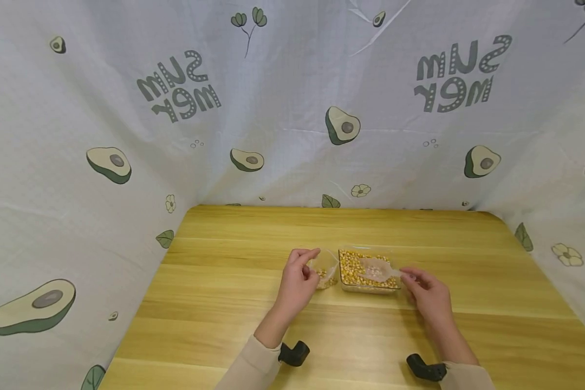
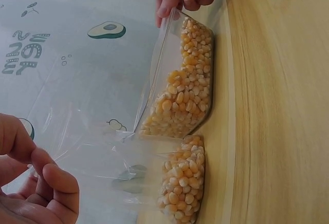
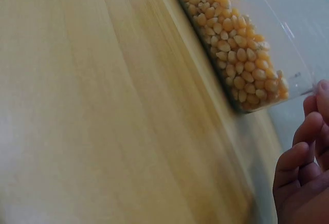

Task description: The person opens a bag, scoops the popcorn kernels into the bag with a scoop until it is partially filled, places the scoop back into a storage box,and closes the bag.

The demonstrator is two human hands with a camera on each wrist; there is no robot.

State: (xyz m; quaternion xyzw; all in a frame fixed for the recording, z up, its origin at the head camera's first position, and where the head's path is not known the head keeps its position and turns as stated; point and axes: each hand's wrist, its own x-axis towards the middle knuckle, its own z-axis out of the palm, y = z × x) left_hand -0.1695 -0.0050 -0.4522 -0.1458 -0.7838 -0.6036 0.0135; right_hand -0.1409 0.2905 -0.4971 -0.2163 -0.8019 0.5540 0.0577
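A clear rectangular container [image 1: 370, 290] full of yellow corn kernels [image 1: 349, 265] stands on the table. My right hand [image 1: 431, 298] pinches the handle of a translucent scoop [image 1: 377, 270], whose bowl lies in the kernels with some in it. Just left of the container stands a clear plastic bag [image 1: 329, 260], its bottom filled with kernels [image 2: 181, 183]. Thumb and fingers of my left hand [image 1: 297, 279] pinch the bag's upper edge and hold it up. Only fingers of the right hand [image 3: 308, 162] show in the right wrist view, at the container's end.
The wooden table [image 1: 253, 227] carries the container and the bag. Behind it hangs a pale curtain [image 1: 292, 162] printed with avocados and lettering. A black wrist mount [image 1: 294, 353] sits on the left wrist and another mount [image 1: 426, 368] on the right.
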